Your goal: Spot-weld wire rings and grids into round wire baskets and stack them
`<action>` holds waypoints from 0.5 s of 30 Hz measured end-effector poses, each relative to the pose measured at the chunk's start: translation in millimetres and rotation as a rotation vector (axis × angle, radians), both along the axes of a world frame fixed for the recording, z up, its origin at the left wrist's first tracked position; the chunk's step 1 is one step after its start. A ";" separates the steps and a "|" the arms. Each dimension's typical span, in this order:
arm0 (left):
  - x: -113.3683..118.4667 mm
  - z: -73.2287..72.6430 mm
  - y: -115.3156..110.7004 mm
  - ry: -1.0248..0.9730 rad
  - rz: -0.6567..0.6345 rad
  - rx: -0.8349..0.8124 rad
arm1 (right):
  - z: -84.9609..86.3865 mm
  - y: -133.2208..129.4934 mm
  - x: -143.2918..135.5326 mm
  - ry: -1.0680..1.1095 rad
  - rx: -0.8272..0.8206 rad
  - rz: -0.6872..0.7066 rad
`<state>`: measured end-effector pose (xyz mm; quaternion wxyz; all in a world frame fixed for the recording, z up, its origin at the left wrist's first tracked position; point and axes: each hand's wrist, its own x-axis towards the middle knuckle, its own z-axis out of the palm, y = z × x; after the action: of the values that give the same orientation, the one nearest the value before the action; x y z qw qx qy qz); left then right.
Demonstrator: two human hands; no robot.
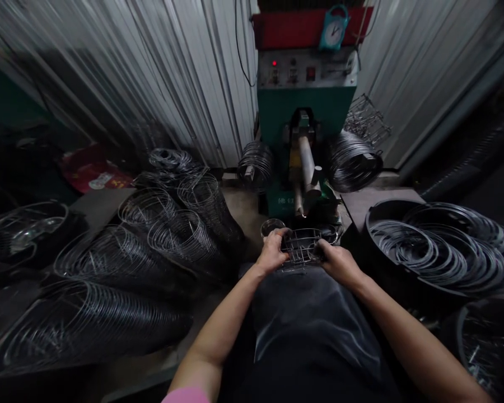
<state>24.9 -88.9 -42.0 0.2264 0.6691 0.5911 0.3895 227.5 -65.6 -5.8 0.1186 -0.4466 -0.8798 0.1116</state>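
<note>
1. Corrugated metal wall point(172, 67) stands behind a green machine point(273, 112), the landmark here; its arms look like a spot welder's. A red indicator light point(274, 63) glows on its panel, with a teal dial point(334, 32) above.
2. In the head view, a small wire frame point(303, 246) is just in front of the green machine, near its lower arm point(298, 198), over a dark apron point(311, 319).
3. The left hand point(273, 253) has its fingers curled closed on the frame's left end. The right hand point(338, 263) grips the other end, thumb foremost; I cannot tell how its underside fingers sit.
4. Left of the green machine lie stacked wire hoops point(180, 235); to its right, a black tub point(372, 224) holds loose wire rings point(407, 246). Wire coils point(353, 162) sit close against that side.
5. Judging from here, lifting or tilting the frame carelessly could knock it on the lower arm, because they are so near. An uneven pinch could twist the thin wires. Loose ends might catch the apron, and, with the machine apparently powered, fingertips straying between its arms could be pinched or burned.
</note>
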 end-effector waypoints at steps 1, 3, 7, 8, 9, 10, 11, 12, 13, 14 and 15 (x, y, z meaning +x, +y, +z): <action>-1.7 -0.8 2.6 0.001 0.002 -0.003 | -6.9 3.2 -3.1 0.066 0.005 -0.004; -4.9 -3.1 7.7 -0.013 -0.015 -0.014 | -22.1 7.9 -6.7 0.210 -0.017 0.011; -8.5 -12.1 17.6 -0.081 -0.045 -0.056 | -44.7 16.0 -6.6 0.416 -0.114 0.099; -9.1 -15.2 19.9 -0.106 -0.041 -0.066 | -46.6 18.2 -5.6 0.441 -0.142 0.131; -9.6 -18.5 22.2 -0.134 -0.041 -0.072 | -46.8 20.5 -4.5 0.452 -0.174 0.168; -10.3 -21.7 24.3 -0.165 -0.042 -0.077 | -45.6 22.9 -3.2 0.454 -0.207 0.206; -11.0 -24.8 26.3 -0.198 -0.045 -0.082 | -43.4 25.1 -2.0 0.448 -0.236 0.243; -11.8 -27.4 28.2 -0.229 -0.051 -0.090 | -40.8 27.3 -0.9 0.434 -0.256 0.275; -12.6 -29.6 29.9 -0.260 -0.057 -0.097 | -38.1 29.3 0.0 0.416 -0.267 0.299; -13.4 -31.2 31.4 -0.288 -0.062 -0.105 | -35.9 31.2 0.7 0.396 -0.271 0.317; -14.2 -32.4 32.9 -0.311 -0.069 -0.113 | -34.4 32.8 1.1 0.379 -0.270 0.329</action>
<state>10.7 -56.1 -74.4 0.3655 0.6070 0.5464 0.4465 228.6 -32.8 -40.3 0.2007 -0.2808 -0.8797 0.3270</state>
